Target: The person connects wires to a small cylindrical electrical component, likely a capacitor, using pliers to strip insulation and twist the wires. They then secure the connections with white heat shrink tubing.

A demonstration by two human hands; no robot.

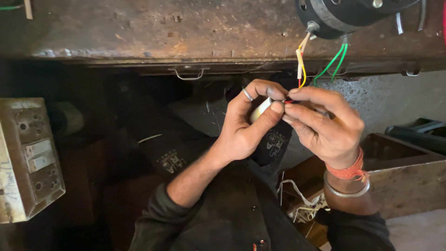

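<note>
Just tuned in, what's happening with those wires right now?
A person's left hand pinches a small white roll of tape against a joint in the red and yellow wires, while the right hand grips the joint. The wires, with green wires, hang from a round black motor housing on the worn workbench.

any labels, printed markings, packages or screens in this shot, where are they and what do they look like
Switchboard: far left, a grimy cream box with sockets and two rocker switches; faint handwriting low on its front.
Dark cloth: under the left hand, with a pale printed emblem.
Second emblem: on dark cloth below the right hand, pale outline print.
White roll: pinched in the left hand, plain; no label visible.
No screens or packages show.
</note>
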